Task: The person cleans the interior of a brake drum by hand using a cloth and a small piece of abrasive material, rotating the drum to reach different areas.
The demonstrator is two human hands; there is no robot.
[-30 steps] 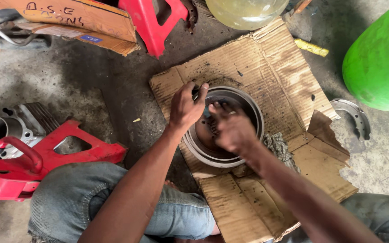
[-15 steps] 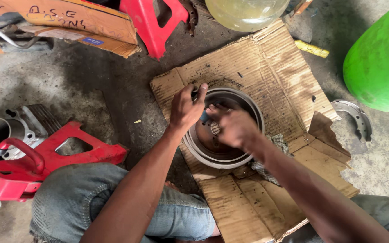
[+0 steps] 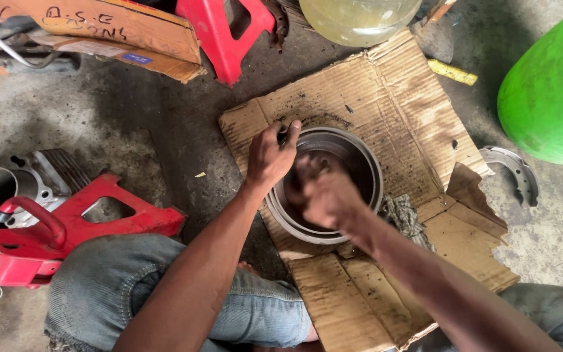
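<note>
My left hand (image 3: 270, 156) grips the near-left rim of the metal drum (image 3: 353, 156), which sits open side up on the cardboard sheet (image 3: 386, 98). My right hand (image 3: 320, 192) is inside the drum, fingers curled and motion-blurred; cannot tell what it holds. Rag (image 3: 402, 214) just beside the drum.

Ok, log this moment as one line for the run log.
left hand: grips brake drum rim | right hand: inside drum, blurred | drum: on cardboard | rag: beside drum
</note>
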